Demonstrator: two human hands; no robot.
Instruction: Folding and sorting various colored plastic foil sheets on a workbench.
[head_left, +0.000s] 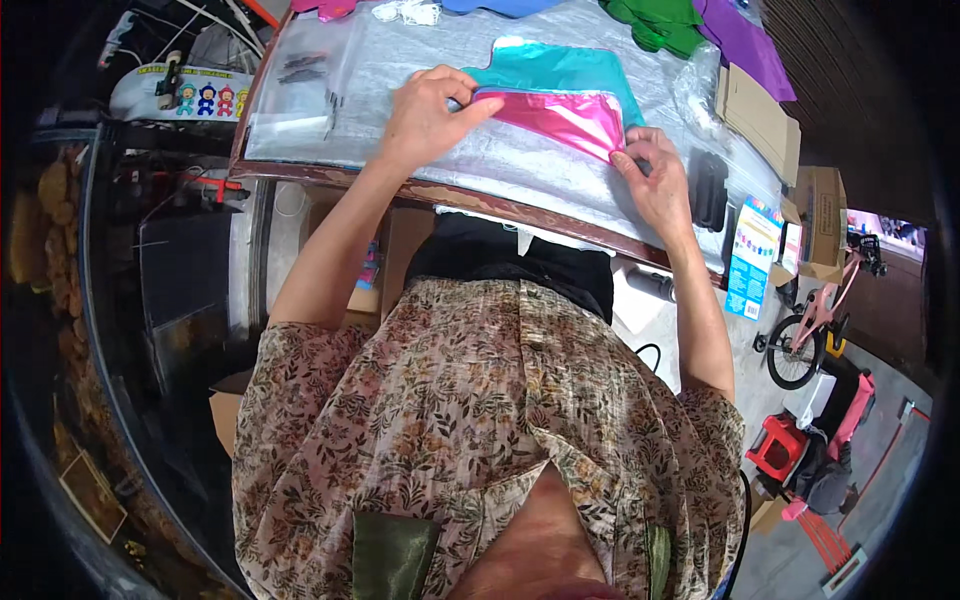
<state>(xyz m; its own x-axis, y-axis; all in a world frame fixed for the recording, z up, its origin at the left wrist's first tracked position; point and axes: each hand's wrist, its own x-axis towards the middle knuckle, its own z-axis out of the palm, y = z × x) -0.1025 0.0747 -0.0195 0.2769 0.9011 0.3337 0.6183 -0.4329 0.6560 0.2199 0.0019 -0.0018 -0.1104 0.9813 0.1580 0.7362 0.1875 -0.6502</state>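
Shiny foil, with a broad teal part [560, 68] and a narrower pink part [565, 118] along its near side, lies at the middle of the table [540, 175]; I cannot tell whether it is one piece or two. My left hand [432, 115] grips its left end, thumb over the pink; my right hand [652, 180] pinches the pink's right corner. The foil is spread out, and I judge this piece to be mid-handling, not finished. Green foil [655, 22] and purple foil [745, 45] lie at the far right, untouched; how much remains, I cannot tell. To the left, dark strips [303, 68] show at clear plastic [318, 105], perhaps inside a bag. On the right are crumpled clear plastic wrap [700, 90], a blue printed box [755, 250] and a cardboard box [822, 215], their contents hidden.
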